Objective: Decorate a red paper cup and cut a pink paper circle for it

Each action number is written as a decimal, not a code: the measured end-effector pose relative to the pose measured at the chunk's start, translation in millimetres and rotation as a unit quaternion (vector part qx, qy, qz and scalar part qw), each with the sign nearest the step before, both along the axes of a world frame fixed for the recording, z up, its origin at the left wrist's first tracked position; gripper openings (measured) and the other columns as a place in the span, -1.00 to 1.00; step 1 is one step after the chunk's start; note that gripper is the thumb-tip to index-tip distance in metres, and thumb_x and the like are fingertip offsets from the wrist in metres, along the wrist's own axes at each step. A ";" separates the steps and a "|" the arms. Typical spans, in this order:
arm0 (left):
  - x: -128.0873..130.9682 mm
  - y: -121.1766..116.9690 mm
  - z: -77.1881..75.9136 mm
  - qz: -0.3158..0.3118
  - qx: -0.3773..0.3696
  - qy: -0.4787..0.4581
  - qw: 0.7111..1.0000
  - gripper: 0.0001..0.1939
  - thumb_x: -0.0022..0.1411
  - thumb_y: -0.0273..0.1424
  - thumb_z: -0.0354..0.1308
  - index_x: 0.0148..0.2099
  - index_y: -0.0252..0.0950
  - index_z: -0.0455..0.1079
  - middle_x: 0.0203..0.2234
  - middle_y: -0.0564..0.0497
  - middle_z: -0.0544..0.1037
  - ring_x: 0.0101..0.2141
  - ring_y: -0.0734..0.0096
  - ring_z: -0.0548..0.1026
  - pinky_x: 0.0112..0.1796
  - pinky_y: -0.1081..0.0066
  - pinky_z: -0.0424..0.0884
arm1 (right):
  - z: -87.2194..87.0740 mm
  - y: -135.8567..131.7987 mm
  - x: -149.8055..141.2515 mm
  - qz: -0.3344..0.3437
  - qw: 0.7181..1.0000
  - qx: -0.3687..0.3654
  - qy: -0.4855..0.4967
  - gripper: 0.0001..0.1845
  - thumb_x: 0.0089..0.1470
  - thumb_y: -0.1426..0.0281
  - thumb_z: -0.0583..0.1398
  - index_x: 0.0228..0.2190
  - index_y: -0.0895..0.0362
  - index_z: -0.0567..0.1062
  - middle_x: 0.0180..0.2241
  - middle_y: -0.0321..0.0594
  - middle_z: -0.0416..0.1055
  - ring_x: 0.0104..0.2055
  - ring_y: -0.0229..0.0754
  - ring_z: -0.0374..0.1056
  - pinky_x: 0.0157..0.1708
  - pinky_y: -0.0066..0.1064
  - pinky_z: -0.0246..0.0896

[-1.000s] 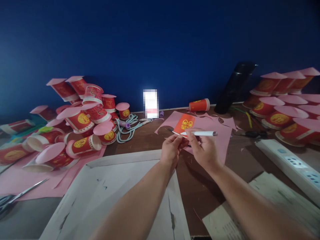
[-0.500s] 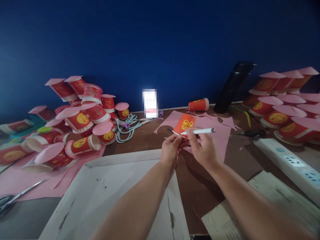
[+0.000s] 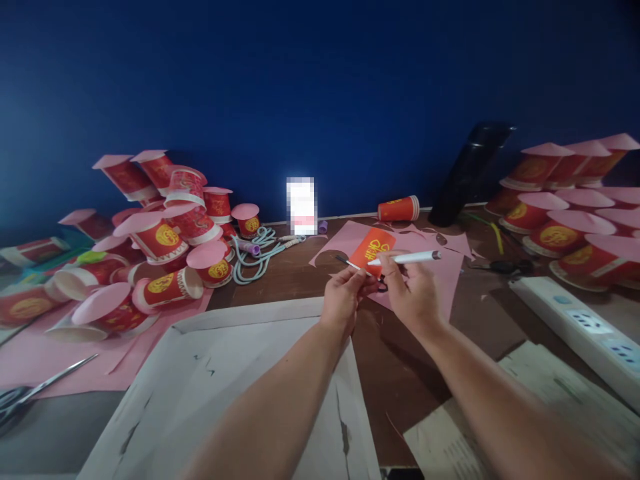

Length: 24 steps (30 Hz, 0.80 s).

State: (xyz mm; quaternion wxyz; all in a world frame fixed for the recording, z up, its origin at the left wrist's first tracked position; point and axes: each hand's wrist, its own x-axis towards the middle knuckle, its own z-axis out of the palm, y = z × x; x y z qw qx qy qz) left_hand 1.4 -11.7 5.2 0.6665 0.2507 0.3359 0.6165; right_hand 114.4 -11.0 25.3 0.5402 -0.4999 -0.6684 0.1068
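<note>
My left hand (image 3: 344,299) pinches the lower edge of a red paper cup (image 3: 371,248) with gold lettering, held above the table's middle. My right hand (image 3: 411,293) grips a white pen (image 3: 407,257) that lies nearly level, its tip pointing left against the cup's rim. Both hands are closed and touch each other beside the cup. Under them lies a pink paper sheet (image 3: 430,267) with round holes cut out.
A heap of red cups with pink paper lids (image 3: 160,247) fills the left; more capped cups (image 3: 565,213) stand at the right. Scissors (image 3: 35,393) lie at front left, a white power strip (image 3: 580,327) at right. A white tray (image 3: 225,393) sits before me. One cup (image 3: 399,209) lies on its side by the wall.
The red cup has tilted slightly and shifted a little right. The pen has lifted at its far end and moved a bit right with my right hand.
</note>
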 end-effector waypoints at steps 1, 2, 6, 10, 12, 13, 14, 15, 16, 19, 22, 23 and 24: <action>-0.1 -0.2 0.2 -0.001 -0.001 0.000 1.000 -0.71 -0.15 -0.30 0.39 -0.41 -0.40 0.48 -0.57 0.01 0.51 -0.52 0.52 0.48 -0.32 0.45 0.40 | 0.0 0.2 0.2 0.000 1.000 -0.001 0.002 -0.68 0.20 0.17 0.08 -0.30 0.13 0.49 -0.31 -0.10 0.54 -0.33 -0.13 0.47 -0.31 -0.32 0.37; -0.2 -0.3 0.2 -0.001 0.000 -0.001 1.000 -0.71 -0.15 -0.30 0.39 -0.41 -0.40 0.48 -0.57 0.01 0.51 -0.52 0.52 0.48 -0.33 0.45 0.40 | 0.0 0.3 0.4 0.001 1.000 -0.002 0.003 -0.68 0.20 0.17 0.07 -0.29 0.13 0.49 -0.31 -0.10 0.54 -0.33 -0.13 0.47 -0.31 -0.32 0.37; -0.5 -0.8 -0.9 0.001 0.000 0.005 1.000 -0.71 -0.15 -0.30 0.39 -0.42 -0.40 0.47 -0.57 0.00 0.52 -0.53 0.49 0.49 -0.33 0.43 0.40 | 1.2 0.1 0.3 -0.014 1.000 0.007 -0.004 -0.68 0.20 0.17 0.07 -0.27 0.12 0.49 -0.31 -0.09 0.54 -0.28 -0.10 0.47 -0.26 -0.28 0.37; -0.2 -1.2 -0.9 0.003 -0.003 0.012 1.000 -0.70 -0.16 -0.29 0.40 -0.42 -0.39 0.46 -0.57 0.00 0.51 -0.52 0.47 0.50 -0.33 0.43 0.40 | 2.2 -0.3 0.0 -0.026 0.999 0.013 -0.013 -0.67 0.21 0.18 0.06 -0.27 0.12 0.50 -0.28 -0.07 0.55 -0.24 -0.08 0.47 -0.23 -0.28 0.37; 0.0 -1.4 -0.5 0.005 -0.004 0.012 1.000 -0.70 -0.16 -0.29 0.40 -0.42 -0.39 0.47 -0.57 0.01 0.51 -0.52 0.48 0.49 -0.35 0.44 0.40 | 2.5 -0.5 -0.1 -0.031 0.999 0.011 -0.017 -0.67 0.21 0.18 0.05 -0.27 0.13 0.50 -0.28 -0.07 0.55 -0.25 -0.09 0.47 -0.26 -0.29 0.36; -0.1 -1.4 -0.4 0.006 -0.004 0.011 1.000 -0.70 -0.16 -0.29 0.40 -0.42 -0.39 0.47 -0.57 0.01 0.51 -0.52 0.49 0.49 -0.36 0.45 0.40 | 2.6 -0.7 -0.1 -0.032 0.999 0.010 -0.018 -0.66 0.21 0.17 0.05 -0.27 0.13 0.51 -0.28 -0.07 0.55 -0.26 -0.10 0.47 -0.27 -0.30 0.36; -0.1 -1.4 -0.5 0.007 -0.004 0.011 1.000 -0.70 -0.16 -0.29 0.39 -0.42 -0.39 0.47 -0.57 0.01 0.52 -0.52 0.50 0.49 -0.37 0.46 0.40 | 2.8 -1.0 -0.2 -0.032 0.999 0.008 -0.018 -0.66 0.21 0.17 0.06 -0.27 0.13 0.51 -0.29 -0.07 0.55 -0.28 -0.10 0.47 -0.28 -0.31 0.36; -0.3 -1.2 -0.7 0.008 -0.004 0.012 1.000 -0.70 -0.16 -0.29 0.39 -0.42 -0.39 0.47 -0.56 0.01 0.52 -0.52 0.50 0.49 -0.37 0.46 0.40 | 3.0 -1.3 -0.2 -0.031 0.999 0.003 -0.018 -0.66 0.20 0.17 0.06 -0.28 0.14 0.51 -0.30 -0.08 0.55 -0.30 -0.11 0.47 -0.31 -0.33 0.35; -0.4 -0.9 -1.0 0.010 -0.004 0.012 1.000 -0.71 -0.16 -0.29 0.39 -0.41 -0.39 0.47 -0.56 0.01 0.52 -0.52 0.51 0.48 -0.37 0.47 0.39 | 3.3 -1.7 -0.4 -0.029 0.999 -0.004 -0.017 -0.65 0.20 0.16 0.06 -0.28 0.15 0.51 -0.32 -0.08 0.55 -0.33 -0.12 0.47 -0.33 -0.34 0.35; -1.1 0.2 -2.1 0.023 -0.007 0.013 1.000 -0.71 -0.16 -0.28 0.39 -0.43 -0.38 0.45 -0.57 0.02 0.50 -0.52 0.52 0.47 -0.39 0.48 0.38 | 3.8 -2.7 -0.8 -0.028 0.999 -0.023 -0.020 -0.63 0.19 0.15 0.06 -0.33 0.15 0.51 -0.40 -0.11 0.54 -0.42 -0.14 0.45 -0.42 -0.38 0.32; -1.5 0.8 -2.4 0.030 -0.011 0.011 0.999 -0.71 -0.16 -0.29 0.39 -0.44 -0.38 0.44 -0.58 0.03 0.49 -0.52 0.53 0.46 -0.39 0.48 0.37 | 3.1 -2.7 -0.9 -0.019 0.999 -0.023 -0.024 -0.62 0.18 0.13 0.07 -0.36 0.15 0.51 -0.46 -0.14 0.53 -0.45 -0.14 0.44 -0.43 -0.38 0.30; -1.4 0.7 -2.1 0.029 -0.013 0.011 0.999 -0.71 -0.16 -0.29 0.39 -0.44 -0.38 0.43 -0.58 0.03 0.49 -0.53 0.53 0.45 -0.40 0.48 0.37 | 2.8 -2.6 -0.8 -0.013 0.999 -0.023 -0.023 -0.62 0.18 0.13 0.07 -0.37 0.14 0.51 -0.47 -0.15 0.53 -0.45 -0.14 0.44 -0.43 -0.38 0.30; -1.4 0.6 -1.8 0.029 -0.015 0.012 0.999 -0.71 -0.16 -0.30 0.39 -0.44 -0.38 0.43 -0.59 0.03 0.48 -0.54 0.54 0.45 -0.40 0.48 0.37 | 2.6 -2.5 -0.7 -0.008 0.999 -0.025 -0.022 -0.62 0.18 0.13 0.07 -0.37 0.14 0.52 -0.47 -0.15 0.53 -0.45 -0.14 0.44 -0.43 -0.38 0.29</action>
